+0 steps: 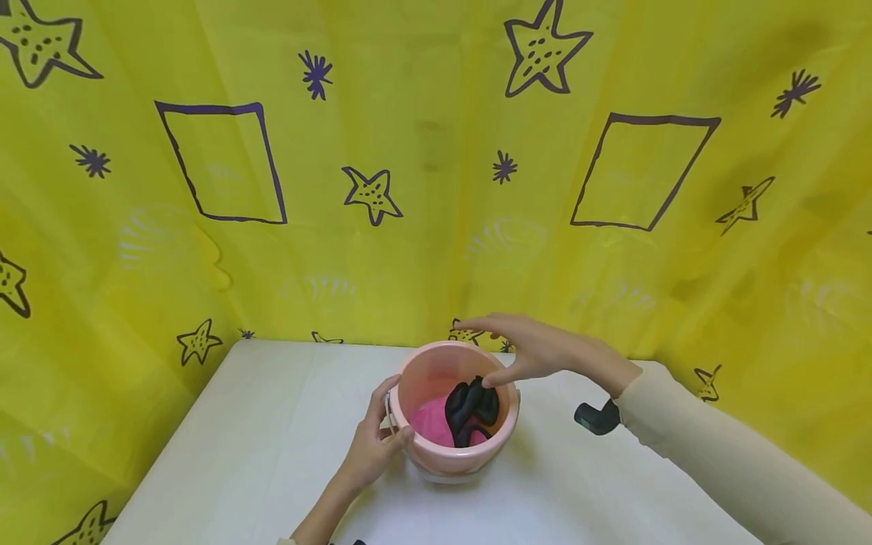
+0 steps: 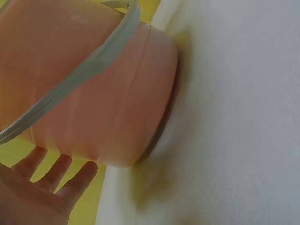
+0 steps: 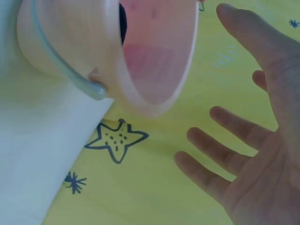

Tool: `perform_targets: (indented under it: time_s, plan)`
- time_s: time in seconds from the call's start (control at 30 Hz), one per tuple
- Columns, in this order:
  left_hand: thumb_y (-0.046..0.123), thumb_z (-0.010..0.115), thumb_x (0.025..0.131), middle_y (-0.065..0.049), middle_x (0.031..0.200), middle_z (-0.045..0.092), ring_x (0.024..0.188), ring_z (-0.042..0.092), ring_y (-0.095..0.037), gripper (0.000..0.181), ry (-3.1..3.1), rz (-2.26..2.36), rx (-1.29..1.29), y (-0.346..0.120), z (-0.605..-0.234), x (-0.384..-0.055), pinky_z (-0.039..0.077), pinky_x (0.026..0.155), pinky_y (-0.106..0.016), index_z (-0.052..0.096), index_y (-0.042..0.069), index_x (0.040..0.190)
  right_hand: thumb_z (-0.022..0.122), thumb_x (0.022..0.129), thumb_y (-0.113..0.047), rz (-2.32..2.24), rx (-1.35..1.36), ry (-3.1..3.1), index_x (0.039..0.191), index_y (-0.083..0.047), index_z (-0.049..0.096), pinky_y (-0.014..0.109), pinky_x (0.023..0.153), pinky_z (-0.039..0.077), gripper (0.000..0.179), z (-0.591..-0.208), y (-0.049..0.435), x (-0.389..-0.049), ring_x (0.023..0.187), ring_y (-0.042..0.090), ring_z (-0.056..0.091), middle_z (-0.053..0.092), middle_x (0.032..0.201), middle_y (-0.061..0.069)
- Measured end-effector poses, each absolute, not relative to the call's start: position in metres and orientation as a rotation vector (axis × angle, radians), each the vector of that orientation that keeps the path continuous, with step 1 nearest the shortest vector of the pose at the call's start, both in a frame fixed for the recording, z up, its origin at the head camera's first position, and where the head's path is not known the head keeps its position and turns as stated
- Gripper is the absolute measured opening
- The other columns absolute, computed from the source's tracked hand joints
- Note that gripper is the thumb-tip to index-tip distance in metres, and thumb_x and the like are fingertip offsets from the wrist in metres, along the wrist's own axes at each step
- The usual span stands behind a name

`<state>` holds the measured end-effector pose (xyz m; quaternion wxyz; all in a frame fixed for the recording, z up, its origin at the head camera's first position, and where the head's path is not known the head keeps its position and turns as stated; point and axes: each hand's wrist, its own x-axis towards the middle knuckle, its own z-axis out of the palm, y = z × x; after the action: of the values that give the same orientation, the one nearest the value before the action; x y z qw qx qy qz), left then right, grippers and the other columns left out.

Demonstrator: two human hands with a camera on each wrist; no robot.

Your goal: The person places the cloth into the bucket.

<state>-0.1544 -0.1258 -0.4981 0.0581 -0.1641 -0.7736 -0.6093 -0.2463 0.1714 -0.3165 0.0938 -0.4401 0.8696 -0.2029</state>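
A pale pink bucket (image 1: 455, 460) with a whitish handle (image 2: 89, 65) stands on the white table. My left hand (image 1: 371, 443) holds its left side, thumb at the rim and fingers spread along the outer wall. Inside lies a black, smooth, lobed thing (image 1: 465, 409) whose kind I cannot tell, on top of something bright pink (image 1: 432, 420). Over the right part of the bucket hovers my right hand (image 1: 527, 348), fingers extended and thumb apart, holding nothing. The right wrist view shows that hand (image 3: 253, 164) beside the bucket's mouth with its fingers spread.
The white table (image 1: 272, 439) extends around the bucket on both sides. Behind and beside it hangs a yellow curtain (image 1: 429, 265) printed with stars and frames. A black wrist device (image 1: 597, 417) sits under the right sleeve.
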Motion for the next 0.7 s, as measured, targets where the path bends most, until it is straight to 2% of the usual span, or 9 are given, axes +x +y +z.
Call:
perform_targets:
  time_s: [0.23, 0.4, 0.53, 0.7]
  plan:
    - [0.026, 0.069, 0.093, -0.005, 0.161, 0.040, 0.138, 0.049, -0.037, 0.077, -2.377, -1.794, -0.508, -0.132, -0.491, -0.153, 0.050, 0.100, -0.053, 0.029, 0.036, 0.158, 0.083, 0.085, -0.047, -0.706, -1.279, 2.656, 0.156, -0.027, 0.044, 0.053, 0.105, 0.048, 0.084, -0.327, 0.185, -0.238, 0.133, 0.023, 0.052, 0.051, 0.152, -0.003]
    - [0.027, 0.065, 0.095, -0.008, 0.159, 0.043, 0.135, 0.052, -0.036, 0.074, -2.351, -1.724, -0.530, -0.138, -0.487, -0.150, 0.052, 0.099, -0.051, 0.028, 0.033, 0.159, 0.087, 0.083, -0.039, -0.794, -1.285, 2.756, 0.155, -0.028, 0.046, 0.062, 0.106, 0.045, 0.083, -0.342, 0.195, -0.228, 0.139, 0.028, 0.047, 0.050, 0.152, 0.000]
    - [0.024, 0.065, 0.095, -0.007, 0.155, 0.047, 0.133, 0.054, -0.033, 0.075, -2.325, -1.678, -0.542, -0.143, -0.484, -0.151, 0.053, 0.101, -0.047, 0.027, 0.034, 0.160, 0.088, 0.082, -0.039, -0.882, -1.252, 2.845, 0.154, -0.026, 0.046, 0.065, 0.108, 0.041, 0.085, -0.359, 0.206, -0.220, 0.142, 0.030, 0.043, 0.047, 0.155, 0.003]
    - [0.021, 0.064, 0.097, -0.008, 0.155, 0.048, 0.133, 0.054, -0.035, 0.074, -2.295, -1.628, -0.560, -0.153, -0.484, -0.154, 0.051, 0.101, -0.056, 0.027, 0.032, 0.160, 0.085, 0.084, -0.045, -0.955, -1.129, 2.944, 0.156, -0.022, 0.043, 0.072, 0.107, 0.037, 0.087, -0.384, 0.218, -0.211, 0.146, 0.037, 0.035, 0.038, 0.161, 0.009]
